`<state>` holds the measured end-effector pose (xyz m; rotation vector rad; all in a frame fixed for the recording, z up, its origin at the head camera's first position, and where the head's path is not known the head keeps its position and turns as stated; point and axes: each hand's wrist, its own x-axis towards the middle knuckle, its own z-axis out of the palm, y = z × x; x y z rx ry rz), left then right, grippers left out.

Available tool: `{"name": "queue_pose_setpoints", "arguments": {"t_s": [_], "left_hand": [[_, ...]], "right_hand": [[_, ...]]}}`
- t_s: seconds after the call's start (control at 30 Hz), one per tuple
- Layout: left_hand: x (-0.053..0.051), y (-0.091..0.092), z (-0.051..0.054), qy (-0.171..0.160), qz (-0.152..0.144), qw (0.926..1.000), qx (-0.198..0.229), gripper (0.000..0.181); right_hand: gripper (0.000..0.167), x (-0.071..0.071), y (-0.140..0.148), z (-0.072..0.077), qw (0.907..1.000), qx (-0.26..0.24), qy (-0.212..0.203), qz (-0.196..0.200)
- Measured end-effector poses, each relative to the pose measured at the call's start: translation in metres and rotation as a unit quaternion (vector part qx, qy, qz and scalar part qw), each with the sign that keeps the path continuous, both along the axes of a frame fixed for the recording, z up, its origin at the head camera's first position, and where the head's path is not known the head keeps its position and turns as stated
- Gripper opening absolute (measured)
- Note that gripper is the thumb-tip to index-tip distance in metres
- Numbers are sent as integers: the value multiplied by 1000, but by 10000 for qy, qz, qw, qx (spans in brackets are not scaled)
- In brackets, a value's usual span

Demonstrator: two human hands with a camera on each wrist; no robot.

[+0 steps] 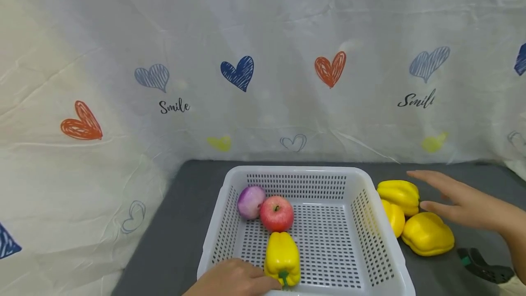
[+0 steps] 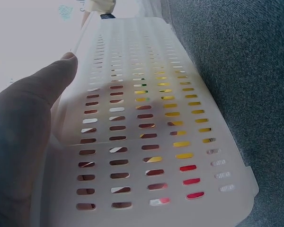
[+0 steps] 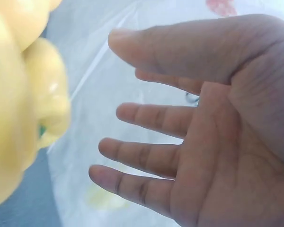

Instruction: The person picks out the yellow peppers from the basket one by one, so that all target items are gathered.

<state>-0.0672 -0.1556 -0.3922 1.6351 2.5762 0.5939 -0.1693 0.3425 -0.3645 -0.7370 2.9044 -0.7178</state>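
Observation:
A white slotted plastic basket (image 1: 357,175) holds a purple-and-white onion (image 1: 251,202), a red apple (image 1: 276,214) and a yellow bell pepper (image 1: 281,257). My left hand (image 1: 238,280) grips the basket's near wall. In the left wrist view its thumb (image 2: 52,80) lies on the outside near the rim, while the fingers show through the slots from inside, close to the pepper's stem end. Right of the basket, my right hand (image 1: 464,198) hovers beside several yellow bell peppers (image 1: 428,234). Its fingers are spread and relaxed, holding nothing, as the right wrist view (image 3: 213,142) confirms.
The basket stands on a dark grey table (image 1: 164,241). A black strap-like item (image 1: 485,266) shows under the right wrist. A pale curtain (image 1: 279,22) printed with hearts hangs behind the table and along its left side.

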Motion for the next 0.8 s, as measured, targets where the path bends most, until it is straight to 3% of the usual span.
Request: {"name": "queue_pose_setpoints", "arguments": {"t_s": [0.13,0.27,0.4,0.57,0.8], "left_hand": [[-1,0,0,16,-38,10000,10,29],[-1,0,0,63,-71,9999,42,28],[0,1,0,109,-58,9999,75,27],[1,0,0,132,9,9999,50,24],[0,0,1,52,4,10000,-34,25]], "right_hand": [[73,0,-14,17,9996,208,169,96],[74,0,-34,34,9983,63,298,494],[73,0,-58,55,9974,-74,60,717],[78,-1,-93,79,9960,262,-1,849],[85,-1,-145,86,9843,623,-71,1652]]}}
